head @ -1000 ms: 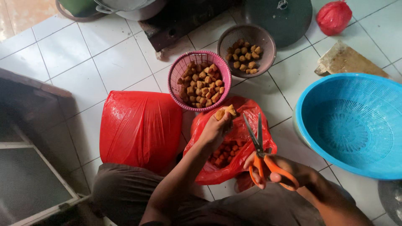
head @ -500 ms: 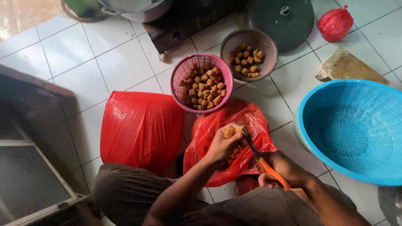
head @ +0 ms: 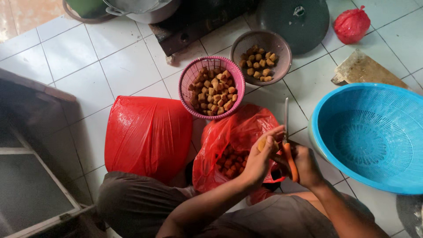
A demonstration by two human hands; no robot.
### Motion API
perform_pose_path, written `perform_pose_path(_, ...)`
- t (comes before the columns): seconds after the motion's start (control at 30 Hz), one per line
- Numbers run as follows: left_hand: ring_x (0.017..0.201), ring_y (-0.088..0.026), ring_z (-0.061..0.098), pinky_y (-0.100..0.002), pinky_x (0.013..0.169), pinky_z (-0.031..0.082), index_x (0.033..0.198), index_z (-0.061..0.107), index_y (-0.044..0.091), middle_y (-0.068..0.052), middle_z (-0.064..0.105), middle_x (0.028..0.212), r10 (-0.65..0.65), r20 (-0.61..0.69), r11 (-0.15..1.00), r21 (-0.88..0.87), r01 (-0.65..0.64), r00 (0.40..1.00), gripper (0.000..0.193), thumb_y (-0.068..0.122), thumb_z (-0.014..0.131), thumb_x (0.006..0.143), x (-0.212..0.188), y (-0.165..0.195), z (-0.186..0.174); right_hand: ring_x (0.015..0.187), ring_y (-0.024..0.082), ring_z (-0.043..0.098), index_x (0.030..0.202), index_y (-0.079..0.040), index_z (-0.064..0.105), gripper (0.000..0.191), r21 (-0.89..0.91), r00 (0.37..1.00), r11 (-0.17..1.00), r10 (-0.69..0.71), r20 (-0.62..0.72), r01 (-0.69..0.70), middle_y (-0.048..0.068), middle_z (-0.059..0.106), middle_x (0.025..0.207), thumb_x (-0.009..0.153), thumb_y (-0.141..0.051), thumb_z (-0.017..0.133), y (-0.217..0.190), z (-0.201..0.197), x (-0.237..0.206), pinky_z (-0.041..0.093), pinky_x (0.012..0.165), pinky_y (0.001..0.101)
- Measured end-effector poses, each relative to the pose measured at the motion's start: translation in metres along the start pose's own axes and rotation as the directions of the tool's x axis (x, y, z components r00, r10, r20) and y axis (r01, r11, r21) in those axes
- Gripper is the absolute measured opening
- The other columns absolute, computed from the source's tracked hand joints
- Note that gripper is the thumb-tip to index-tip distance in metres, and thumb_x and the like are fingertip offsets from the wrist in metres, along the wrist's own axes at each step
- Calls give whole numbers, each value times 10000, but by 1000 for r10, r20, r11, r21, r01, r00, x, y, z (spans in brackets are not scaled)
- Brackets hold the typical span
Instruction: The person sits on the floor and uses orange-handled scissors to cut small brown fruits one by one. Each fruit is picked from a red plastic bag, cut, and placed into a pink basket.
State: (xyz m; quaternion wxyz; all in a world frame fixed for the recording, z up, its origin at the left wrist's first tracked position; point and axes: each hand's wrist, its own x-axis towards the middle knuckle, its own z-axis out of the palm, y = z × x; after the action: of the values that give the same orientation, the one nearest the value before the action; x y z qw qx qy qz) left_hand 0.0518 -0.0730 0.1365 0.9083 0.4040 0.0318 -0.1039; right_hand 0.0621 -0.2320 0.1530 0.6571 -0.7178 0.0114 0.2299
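Nearest the camera, the person sits on the tiled floor [head: 70, 57] with both hands over an open red bag [head: 240, 132]. The left hand [head: 259, 159] has its grip closed on one brown food piece [head: 264, 143], held above the bag's mouth. Just beside it, the right hand [head: 306, 165] has its grip clamped on the orange handles of one pair of scissors [head: 287, 141], the blades pointing away, close together as far as can be seen, right next to the piece. More brown pieces lie inside the open bag. To its left sits a second, full red bag [head: 147, 134]. To the right stands one big blue basket [head: 374, 136]. Farther off are two small baskets of brown pieces, one pink basket [head: 194, 76] and one grey basket [head: 282, 48]. Beyond lie one dark round lid [head: 293, 20], a third, small tied red bag [head: 351, 24], and one board [head: 365, 70].
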Motion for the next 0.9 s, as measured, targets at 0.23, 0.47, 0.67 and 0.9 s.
perform_pose_path(0.23, 1016, -117, 581, -279, 916, 469, 1472, 571, 32, -45, 647, 1196, -36, 54, 966, 256, 21, 998, 423, 202, 597, 1086, -17, 17, -1, 455, 73, 500, 1033, -17, 654, 160, -150, 975, 974, -189, -113, 172, 19, 605, 626, 886, -63, 698, 10, -8, -7, 397, 402, 238)
perform_pose_path(0.47, 939, -118, 600, -309, 847, 515, 1182, 617, 75, -11, 598, 1008, -99, -22, 960, -266, 89, 995, 265, 319, 594, 1082, 11, 33, -36, 452, 211, 616, 1173, 118, 616, 622, 409, 887, 852, 125, 445, -326, 119, 635, 577, 927, -446, 706, -11, -5, -14, 493, 429, 326)
perform_pose_path(0.67, 1023, -106, 584, -368, 945, 501, 1151, 614, 113, 18, 611, 1072, -60, -236, 973, -232, 3, 970, 304, 385, 528, 1046, 15, 63, -43, 868, 206, 625, 1418, 26, 454, 1104, 126, 603, 958, 56, 796, -256, 81, 604, 902, 698, -735, 803, -29, -2, -25, 526, 829, 394)
perform_pose_path(0.9, 970, -106, 589, -314, 934, 512, 1110, 638, 68, -4, 629, 1040, 91, -71, 996, 15, -91, 993, 349, 388, 501, 1080, 2, 65, -36, 832, 203, 623, 1317, 26, 510, 1078, 103, 578, 950, 91, 811, -294, 69, 613, 876, 637, -741, 840, -29, -2, -24, 520, 756, 360)
